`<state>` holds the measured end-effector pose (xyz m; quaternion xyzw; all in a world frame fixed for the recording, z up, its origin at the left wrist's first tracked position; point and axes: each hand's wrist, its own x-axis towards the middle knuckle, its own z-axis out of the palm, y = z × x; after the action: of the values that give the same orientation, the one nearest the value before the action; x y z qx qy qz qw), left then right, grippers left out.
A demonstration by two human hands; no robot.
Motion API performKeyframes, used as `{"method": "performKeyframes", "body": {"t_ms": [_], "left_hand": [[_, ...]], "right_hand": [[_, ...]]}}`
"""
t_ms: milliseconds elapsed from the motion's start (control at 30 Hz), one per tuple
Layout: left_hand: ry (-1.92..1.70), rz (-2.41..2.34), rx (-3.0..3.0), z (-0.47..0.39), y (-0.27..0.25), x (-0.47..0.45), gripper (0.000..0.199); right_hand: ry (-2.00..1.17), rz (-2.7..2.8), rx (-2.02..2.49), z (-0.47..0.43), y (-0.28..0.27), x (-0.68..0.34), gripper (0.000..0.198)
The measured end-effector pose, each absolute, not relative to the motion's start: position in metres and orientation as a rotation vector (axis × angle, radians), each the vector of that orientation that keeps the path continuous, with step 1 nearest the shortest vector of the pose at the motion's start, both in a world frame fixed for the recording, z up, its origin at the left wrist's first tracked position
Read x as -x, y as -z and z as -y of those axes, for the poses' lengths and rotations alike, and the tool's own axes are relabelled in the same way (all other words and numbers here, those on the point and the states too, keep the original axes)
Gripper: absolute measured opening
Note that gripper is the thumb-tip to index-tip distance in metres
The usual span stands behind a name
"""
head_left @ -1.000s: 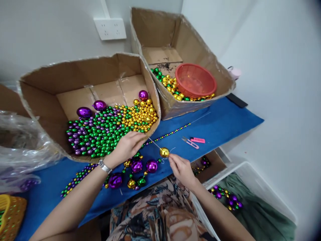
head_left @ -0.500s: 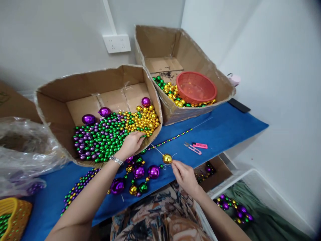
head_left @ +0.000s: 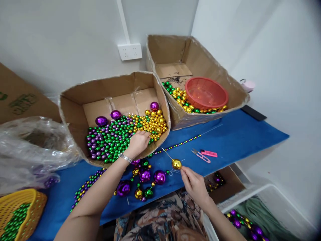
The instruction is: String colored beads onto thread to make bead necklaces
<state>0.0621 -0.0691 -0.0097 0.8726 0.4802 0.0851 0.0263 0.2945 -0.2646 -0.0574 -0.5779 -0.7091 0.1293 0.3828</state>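
My left hand [head_left: 138, 143] reaches over the front rim of the near cardboard box [head_left: 75, 87], fingers bent down among small gold beads [head_left: 153, 124]. Its fingertips are partly hidden, so I cannot make out what they pinch. To the right, above the blue cloth [head_left: 240, 135], my right hand [head_left: 195, 184] pinches a long thin needle [head_left: 167, 153] that carries a large shiny gold bead [head_left: 176, 164]. The needle's tip points up and left, towards the box. Loose thread trails by the bead. A string of big purple, green and gold beads [head_left: 144, 174] lies below my left hand.
Pink thread snips [head_left: 201, 156] lie beside a pink cutter [head_left: 209, 153]. A thin bead strand [head_left: 184, 143] stretches across the cloth. Behind stands another box [head_left: 213, 63] with a red basket [head_left: 207, 93]. A yellow basket [head_left: 37, 211] and plastic bag [head_left: 37, 144] are at left.
The view has shifted, so everything sits further right and slightly lower. My left hand remains at the gold beads, and my right hand still holds the needle with the gold bead.
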Motion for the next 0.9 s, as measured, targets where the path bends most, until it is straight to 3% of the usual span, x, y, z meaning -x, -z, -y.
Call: {"method": "performKeyframes", "body": {"t_ms": [367,700,900], "left_hand": [[-0.239,-2.064,-2.491,0.025,-0.033,0.058,0.032],[-0.409,-1.902,-2.459,-0.012,0.001,0.029,0.03],[-0.735,-1.831,-2.243,-0.011,0.0,0.025,0.025]], "right_hand": [[-0.303,1.835,1.419,0.259,0.058,-0.289,0.016],[-0.333,1.843,1.401,0.256,0.055,-0.283,0.019],[-0.327,1.826,1.417,0.259,0.054,-0.282,0.021]]}}
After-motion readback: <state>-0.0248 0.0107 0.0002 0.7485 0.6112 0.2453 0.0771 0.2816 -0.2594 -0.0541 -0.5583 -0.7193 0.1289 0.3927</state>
